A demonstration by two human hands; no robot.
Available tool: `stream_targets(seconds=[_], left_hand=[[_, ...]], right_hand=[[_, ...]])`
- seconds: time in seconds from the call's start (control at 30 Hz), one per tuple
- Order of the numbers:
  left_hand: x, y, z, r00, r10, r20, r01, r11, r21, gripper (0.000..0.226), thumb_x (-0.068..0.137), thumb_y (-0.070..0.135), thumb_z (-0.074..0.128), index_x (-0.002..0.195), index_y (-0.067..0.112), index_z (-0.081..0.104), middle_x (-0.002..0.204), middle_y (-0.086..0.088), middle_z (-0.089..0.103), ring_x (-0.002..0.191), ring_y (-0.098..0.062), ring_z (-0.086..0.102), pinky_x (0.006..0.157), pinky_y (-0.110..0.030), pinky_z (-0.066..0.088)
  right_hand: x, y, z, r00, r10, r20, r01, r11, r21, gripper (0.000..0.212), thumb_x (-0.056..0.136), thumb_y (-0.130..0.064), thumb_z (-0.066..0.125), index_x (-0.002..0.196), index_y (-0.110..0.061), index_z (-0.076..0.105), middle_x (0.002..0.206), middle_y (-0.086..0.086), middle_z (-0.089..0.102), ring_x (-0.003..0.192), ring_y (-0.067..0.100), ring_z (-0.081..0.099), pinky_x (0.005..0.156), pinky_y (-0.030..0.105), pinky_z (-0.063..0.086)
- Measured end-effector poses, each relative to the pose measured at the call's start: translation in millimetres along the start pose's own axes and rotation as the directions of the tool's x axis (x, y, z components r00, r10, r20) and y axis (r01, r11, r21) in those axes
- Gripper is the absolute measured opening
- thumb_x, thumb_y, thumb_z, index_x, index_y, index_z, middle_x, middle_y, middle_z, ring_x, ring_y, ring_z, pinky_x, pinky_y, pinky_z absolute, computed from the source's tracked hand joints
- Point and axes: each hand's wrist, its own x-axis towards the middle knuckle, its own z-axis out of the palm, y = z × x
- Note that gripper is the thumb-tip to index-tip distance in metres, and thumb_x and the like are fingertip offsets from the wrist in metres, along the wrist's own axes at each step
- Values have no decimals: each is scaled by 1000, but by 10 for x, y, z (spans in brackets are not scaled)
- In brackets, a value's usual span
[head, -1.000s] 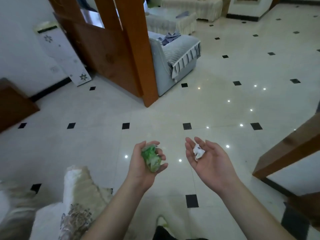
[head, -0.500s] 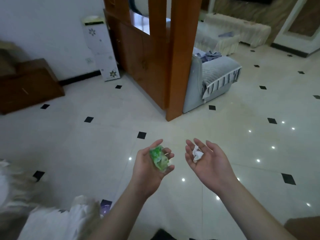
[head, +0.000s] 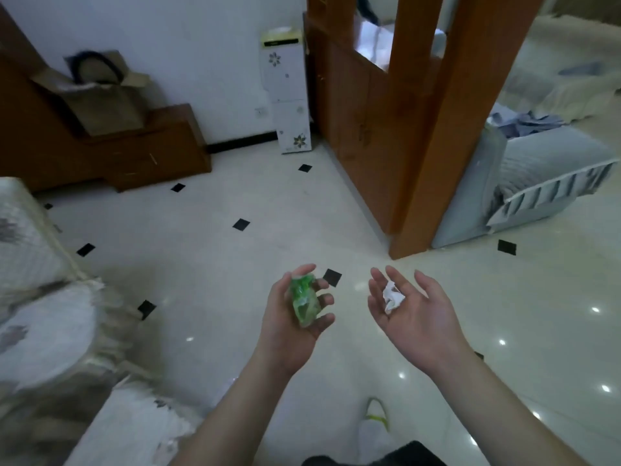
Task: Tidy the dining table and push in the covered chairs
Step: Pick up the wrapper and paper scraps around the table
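Left hand point(head: 285, 317) palm up over the tiled floor point(head: 208, 264), fingers curled round a crumpled green wrapper point(head: 304, 302). Right hand point(head: 413, 314) palm up just beside it, fingers relaxed and spread, a small wad of white paper point(head: 392, 296) resting on the base of the fingers, not gripped. Covered chairs point(head: 43, 297) blurred at the left edge. Brown bag point(head: 100, 99) on a wooden cabinet point(head: 141, 153) by the far wall.

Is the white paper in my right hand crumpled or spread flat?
Crumpled. The white paper sits as a small creased wad on the upturned palm of the right hand, whose fingers are relaxed.
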Motion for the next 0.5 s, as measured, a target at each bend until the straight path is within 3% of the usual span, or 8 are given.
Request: stream_targets(seconds=[0.27,0.5], left_hand=[[839,330,276,985,103,-139,-113,991,-71,32,76,39,57,98,18,68,97,-8,63,76,-20,61,58,-28,45],[1302,626,260,957,145,-251,-181,976,-125,36,73,34,57,99,14,72,97,-7,64,75,-21,61,62,-31,44]], right_hand=[[833,-638,447,982,159,102,-152,986,-71,35,93,-34,47,105,-5,63,115,17,67,103,29,61,97,39,45],[1523,-755,854,954,272,125,-252,954,-160,32,92,-33,49,105,-7,62,114,15,67,102,28,61,96,38,46]])
